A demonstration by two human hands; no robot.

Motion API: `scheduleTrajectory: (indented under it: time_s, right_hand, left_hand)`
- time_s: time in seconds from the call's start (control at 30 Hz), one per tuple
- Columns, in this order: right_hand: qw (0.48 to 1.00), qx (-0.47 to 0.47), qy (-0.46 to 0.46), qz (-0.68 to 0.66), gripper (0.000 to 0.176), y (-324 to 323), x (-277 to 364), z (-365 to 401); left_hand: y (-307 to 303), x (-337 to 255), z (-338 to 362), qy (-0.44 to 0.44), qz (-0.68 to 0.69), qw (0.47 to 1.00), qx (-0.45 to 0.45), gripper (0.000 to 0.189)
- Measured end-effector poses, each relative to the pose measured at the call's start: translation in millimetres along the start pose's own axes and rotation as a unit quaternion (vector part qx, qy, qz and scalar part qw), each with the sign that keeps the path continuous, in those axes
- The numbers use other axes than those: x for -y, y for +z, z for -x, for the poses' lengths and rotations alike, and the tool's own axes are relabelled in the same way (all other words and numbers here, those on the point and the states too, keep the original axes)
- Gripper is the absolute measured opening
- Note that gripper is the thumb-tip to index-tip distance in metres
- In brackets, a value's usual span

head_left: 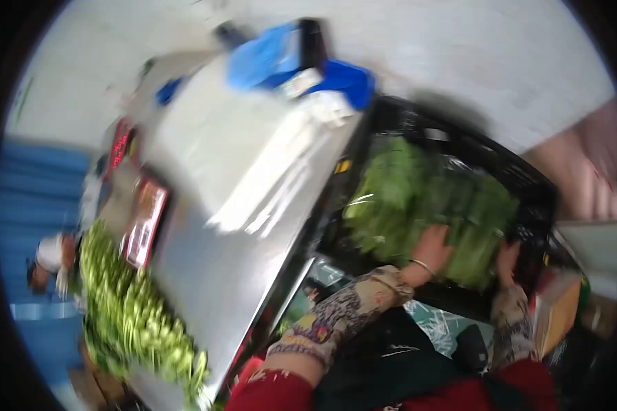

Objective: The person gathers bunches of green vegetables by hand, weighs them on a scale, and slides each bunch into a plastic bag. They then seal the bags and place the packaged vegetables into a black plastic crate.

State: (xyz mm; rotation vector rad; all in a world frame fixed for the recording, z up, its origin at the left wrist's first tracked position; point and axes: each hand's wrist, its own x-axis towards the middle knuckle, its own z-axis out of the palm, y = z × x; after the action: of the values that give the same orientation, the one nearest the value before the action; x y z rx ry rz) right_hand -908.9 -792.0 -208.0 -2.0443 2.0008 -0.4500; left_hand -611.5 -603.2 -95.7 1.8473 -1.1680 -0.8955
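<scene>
The picture is tilted and blurred. My left hand, with a bangle at the wrist and a patterned sleeve cover, rests on leafy green vegetables packed in clear plastic inside a black crate. At the right side of the same greens sits my right hand, close to the crate's edge. Whether either hand grips a bag or only presses on it cannot be made out.
A shiny steel weighing table stands left of the crate, with a red-lit display. A heap of green vegetables lies at its near left corner. Blue items sit at its far end. Another person is at far left.
</scene>
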Motion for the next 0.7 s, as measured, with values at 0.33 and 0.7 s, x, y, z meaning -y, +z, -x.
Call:
scheduleTrajectory:
  time_s: [0.33, 0.7]
  right_hand:
    - [0.895, 0.134, -0.390, 0.166, 0.031, 9.5, 99.2, -104.6]
    - [0.588, 0.423, -0.644, -0.245, 0.017, -5.3, 538.4, 340.0]
  left_hand:
    - [-201.5, 104.4, 310.0, -0.297, 0.167, 0.674, -0.655, 0.032]
    - [-259.5, 219.8, 591.2, -0.427, 0.137, 0.184, -0.875, 0.067]
